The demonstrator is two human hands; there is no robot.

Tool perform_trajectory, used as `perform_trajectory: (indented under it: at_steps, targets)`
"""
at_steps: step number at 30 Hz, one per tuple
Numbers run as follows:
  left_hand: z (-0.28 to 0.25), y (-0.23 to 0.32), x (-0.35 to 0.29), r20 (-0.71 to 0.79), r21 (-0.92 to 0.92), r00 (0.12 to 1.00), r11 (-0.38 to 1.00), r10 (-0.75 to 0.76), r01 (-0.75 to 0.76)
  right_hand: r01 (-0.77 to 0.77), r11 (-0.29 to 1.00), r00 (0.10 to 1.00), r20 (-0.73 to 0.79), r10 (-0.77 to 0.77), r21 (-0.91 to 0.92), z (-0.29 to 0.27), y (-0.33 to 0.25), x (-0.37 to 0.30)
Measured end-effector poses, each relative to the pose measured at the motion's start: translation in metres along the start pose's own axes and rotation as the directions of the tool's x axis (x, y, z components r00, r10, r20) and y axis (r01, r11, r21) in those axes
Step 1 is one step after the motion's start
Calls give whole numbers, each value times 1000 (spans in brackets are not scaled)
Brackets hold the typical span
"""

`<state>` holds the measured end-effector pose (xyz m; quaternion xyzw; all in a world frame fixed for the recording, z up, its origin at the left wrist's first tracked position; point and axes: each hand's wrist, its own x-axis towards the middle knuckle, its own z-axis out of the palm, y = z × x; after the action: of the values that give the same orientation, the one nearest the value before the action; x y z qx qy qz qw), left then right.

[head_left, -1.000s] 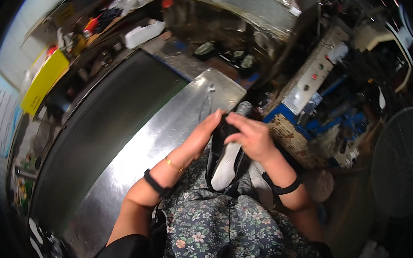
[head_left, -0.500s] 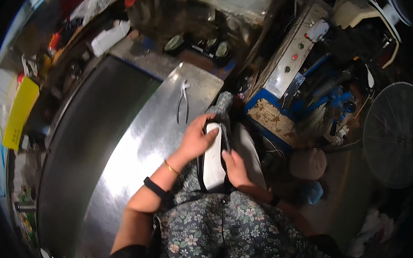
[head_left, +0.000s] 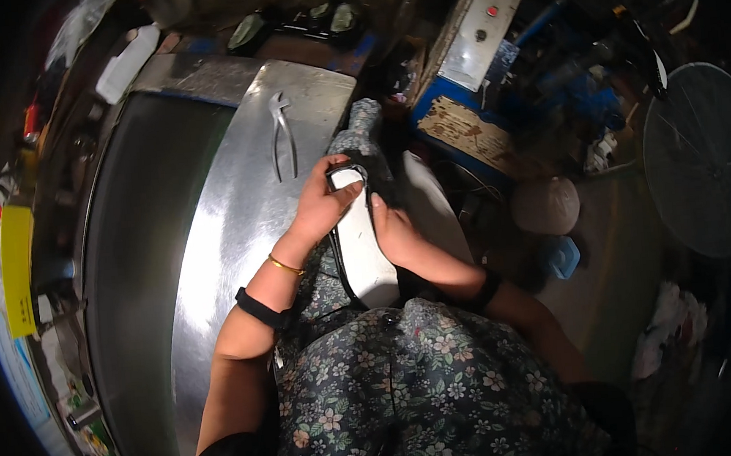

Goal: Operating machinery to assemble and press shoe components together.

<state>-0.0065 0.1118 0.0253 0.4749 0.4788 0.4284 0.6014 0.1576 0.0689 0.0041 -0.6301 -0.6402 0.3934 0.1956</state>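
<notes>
A shoe [head_left: 361, 243] lies bottom up along my lap, its white insole side on top and black upper material round the edge. My left hand [head_left: 323, 201] is wrapped round its far end, with the thumb pressed on the white face near the tip. On the other long side, my right hand [head_left: 400, 236] grips the edge, thumb pointing toward the far end; its other fingers are mostly hidden. To the left, metal lasting pliers [head_left: 282, 136] rest on the shiny metal tabletop [head_left: 215, 264], apart from both hands.
A dark conveyor belt [head_left: 156, 200] runs left of the metal top. Ahead on the right stands a machine with a button panel [head_left: 481, 38] and a blue-edged base [head_left: 464, 128]. A pale bucket [head_left: 546, 207], a blue container [head_left: 561, 257] and a round fan guard [head_left: 700, 158] are at the right.
The view has shifted, so the surroundings sit differently. My right hand has moved farther up the shoe's side, nearer my left hand. My left hand keeps its hold on the far end.
</notes>
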Motion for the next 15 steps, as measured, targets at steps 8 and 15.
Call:
perform_trajectory:
  at_steps: [8,15]
  targets:
    - [9,19,21,104,198,990,978,-92,70,411,702,856,-17,-516,-581,-22,6,5]
    - [-5,5,-4,16,-700,983,700,-185,143,49,822,985,111,-135,567,-10,15,-29]
